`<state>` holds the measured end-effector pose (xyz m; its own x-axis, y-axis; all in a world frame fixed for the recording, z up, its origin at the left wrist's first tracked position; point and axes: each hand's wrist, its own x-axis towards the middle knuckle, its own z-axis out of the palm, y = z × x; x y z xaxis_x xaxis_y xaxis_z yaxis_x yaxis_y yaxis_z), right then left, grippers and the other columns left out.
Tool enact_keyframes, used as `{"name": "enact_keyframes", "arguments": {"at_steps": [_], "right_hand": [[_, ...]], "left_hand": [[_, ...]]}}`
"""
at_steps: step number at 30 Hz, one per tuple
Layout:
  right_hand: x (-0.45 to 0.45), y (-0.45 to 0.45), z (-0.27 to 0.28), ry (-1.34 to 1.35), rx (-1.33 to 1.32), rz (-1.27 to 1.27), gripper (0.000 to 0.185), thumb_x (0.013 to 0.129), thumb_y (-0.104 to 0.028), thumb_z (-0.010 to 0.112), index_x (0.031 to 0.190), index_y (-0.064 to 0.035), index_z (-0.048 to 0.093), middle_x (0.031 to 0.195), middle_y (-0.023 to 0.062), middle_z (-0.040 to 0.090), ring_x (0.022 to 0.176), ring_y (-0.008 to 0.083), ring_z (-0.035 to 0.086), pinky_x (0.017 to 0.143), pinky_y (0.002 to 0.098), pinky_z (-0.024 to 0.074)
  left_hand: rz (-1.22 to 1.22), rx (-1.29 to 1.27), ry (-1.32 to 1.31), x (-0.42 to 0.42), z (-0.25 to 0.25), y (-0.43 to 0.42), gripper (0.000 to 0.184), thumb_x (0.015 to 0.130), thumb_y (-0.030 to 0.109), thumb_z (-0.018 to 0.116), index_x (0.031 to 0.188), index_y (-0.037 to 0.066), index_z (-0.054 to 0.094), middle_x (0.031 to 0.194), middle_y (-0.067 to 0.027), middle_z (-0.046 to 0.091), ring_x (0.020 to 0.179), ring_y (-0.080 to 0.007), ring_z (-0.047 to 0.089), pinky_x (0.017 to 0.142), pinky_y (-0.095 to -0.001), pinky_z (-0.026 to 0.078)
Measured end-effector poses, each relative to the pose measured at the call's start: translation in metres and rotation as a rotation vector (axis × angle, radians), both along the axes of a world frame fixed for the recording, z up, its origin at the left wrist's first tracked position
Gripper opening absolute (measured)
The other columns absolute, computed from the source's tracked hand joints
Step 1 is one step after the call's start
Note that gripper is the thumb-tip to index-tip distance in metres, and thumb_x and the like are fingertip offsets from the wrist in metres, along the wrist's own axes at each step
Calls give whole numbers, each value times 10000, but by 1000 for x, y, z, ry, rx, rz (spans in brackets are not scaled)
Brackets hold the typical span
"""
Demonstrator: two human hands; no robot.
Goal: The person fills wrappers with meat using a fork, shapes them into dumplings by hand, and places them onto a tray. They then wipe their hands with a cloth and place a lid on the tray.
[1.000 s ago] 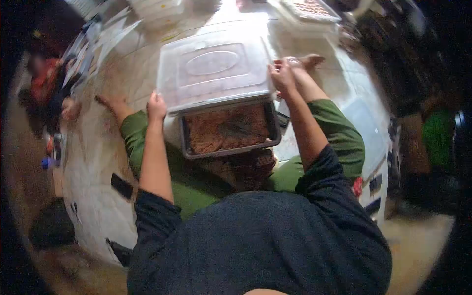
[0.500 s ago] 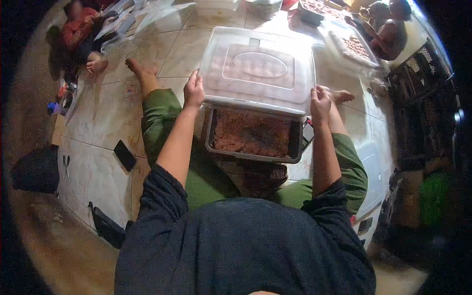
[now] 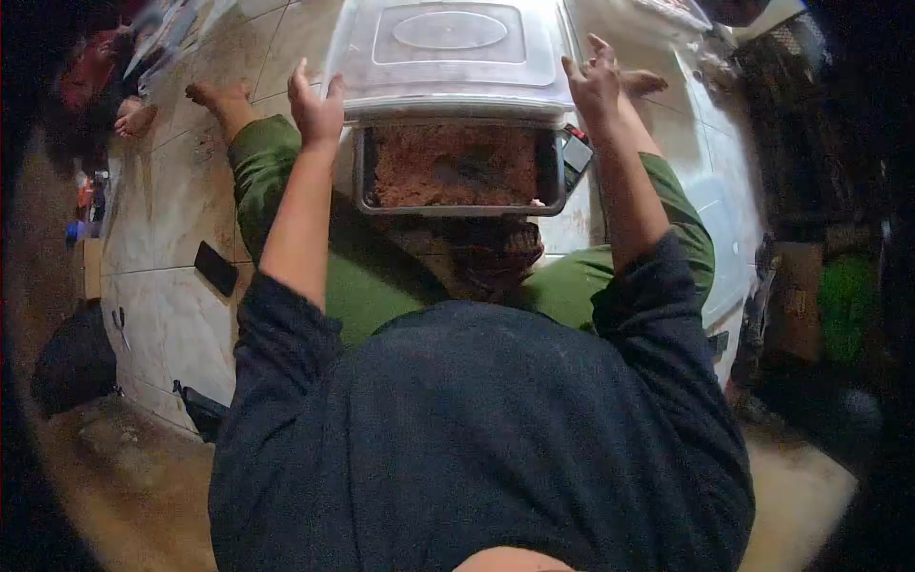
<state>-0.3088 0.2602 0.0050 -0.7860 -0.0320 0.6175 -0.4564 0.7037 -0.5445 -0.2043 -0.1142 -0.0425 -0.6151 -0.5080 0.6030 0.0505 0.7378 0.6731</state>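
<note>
A translucent plastic box with a lid (image 3: 448, 71) sits over the far side of a grey-rimmed tub (image 3: 457, 212). The tub lies between my legs and holds a reddish-brown, ground-looking mass (image 3: 410, 172). My left hand (image 3: 316, 107) is beside the box's left edge, thumb and fingers apart, holding nothing. On the opposite edge, my right hand (image 3: 596, 84) is raised with its fingers spread, also holding nothing. Whether either hand still brushes the box is hard to tell.
A dark phone-like slab (image 3: 216, 269) and scissors (image 3: 121, 326) lie on the tiles at left. To the right of the tub is a small device with a pale screen (image 3: 576, 153). A translucent lid (image 3: 720, 238) lies beside my right leg. Another person's foot (image 3: 135, 116) shows at upper left.
Both hands have let go of the box's sides and opened. The box stays over the tub's far part. My view has tilted down, so the scene sits higher in the frame.
</note>
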Motion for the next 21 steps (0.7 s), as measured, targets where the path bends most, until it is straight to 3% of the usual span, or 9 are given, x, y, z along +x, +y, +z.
{"name": "enact_keyframes", "arguments": {"at_steps": [1, 4, 5, 7, 11, 12, 14, 19, 21], "right_hand": [[7, 2, 5, 234, 46, 35, 425, 797, -172, 641, 1157, -19, 474, 904, 150, 616, 791, 220, 599, 711, 314, 484], [103, 17, 33, -343, -109, 489, 104, 828, -43, 573, 921, -2, 592, 797, 84, 610, 744, 184, 597, 685, 296, 479], [130, 18, 31, -279, -28, 740, 55, 808, -17, 576, 849, -3, 610, 804, 83, 612, 747, 167, 595, 684, 292, 481], [182, 14, 6, -878, 26, 941, 156, 776, 15, 555, 910, -36, 616, 872, 120, 619, 799, 226, 607, 720, 327, 487], [237, -9, -31, -535, 851, 852, 419, 813, -77, 412, 1229, -87, 454, 1231, 148, 456, 1105, 336, 463, 946, 443, 361], [242, -11, -56, -518, 867, 806, 457, 838, -150, 398, 1295, -134, 394, 1293, 165, 382, 1168, 359, 393, 1002, 452, 282], [236, -24, 14, -791, 805, 775, 447, 851, -186, 412, 1298, -181, 393, 1305, 173, 364, 1172, 364, 386, 1009, 459, 264], [217, -9, -22, -660, 506, 726, 274, 811, -324, 542, 972, -115, 614, 899, 159, 629, 887, 325, 596, 742, 456, 453], [211, 7, -20, -700, 395, 822, 360, 794, -414, 567, 956, -96, 613, 933, 159, 626, 893, 314, 602, 770, 445, 455]], "left_hand": [[-56, -28, 71, 14, 6, 10, 653, 741, 195, 686, 1283, 13, 372, 1216, -208, 473, 1105, -346, 470, 958, -410, 369], [-225, -62, 84, 68, 26, 50, 802, 666, 249, 765, 1308, 15, 345, 1299, -235, 388, 1173, -366, 413, 995, -414, 332], [-247, -109, 6, 84, 33, 69, 867, 639, 269, 781, 1328, 26, 315, 1341, -241, 327, 1222, -366, 356, 1019, -408, 300], [-337, -164, -93, 102, 45, 102, 994, 597, 323, 800, 1370, 55, 236, 1411, -242, 199, 1301, -368, 231, 1056, -430, 228], [-487, -232, -282, 106, 72, 141, 1282, 480, 489, 805, 1425, 134, 14, 1459, -226, -19, 1347, -379, 79, 1043, -580, 112], [-496, -251, -295, 106, 81, 146, 1307, 462, 498, 806, 1425, 138, -1, 1459, -225, -37, 1349, -378, 67, 1039, -586, 108], [-520, -292, -328, 107, 97, 155, 1357, 427, 516, 810, 1425, 144, -31, 1458, -224, -73, 1353, -375, 43, 1033, -598, 99], [-526, -371, -401, 111, 103, 162, 1390, 408, 536, 805, 1422, 149, -63, 1455, -226, -95, 1358, -364, -14, 1025, -611, 85], [-478, -445, -477, 110, 96, 160, 1376, 418, 559, 793, 1424, 171, -62, 1456, -225, -91, 1359, -355, -51, 1022, -619, 77]]}}
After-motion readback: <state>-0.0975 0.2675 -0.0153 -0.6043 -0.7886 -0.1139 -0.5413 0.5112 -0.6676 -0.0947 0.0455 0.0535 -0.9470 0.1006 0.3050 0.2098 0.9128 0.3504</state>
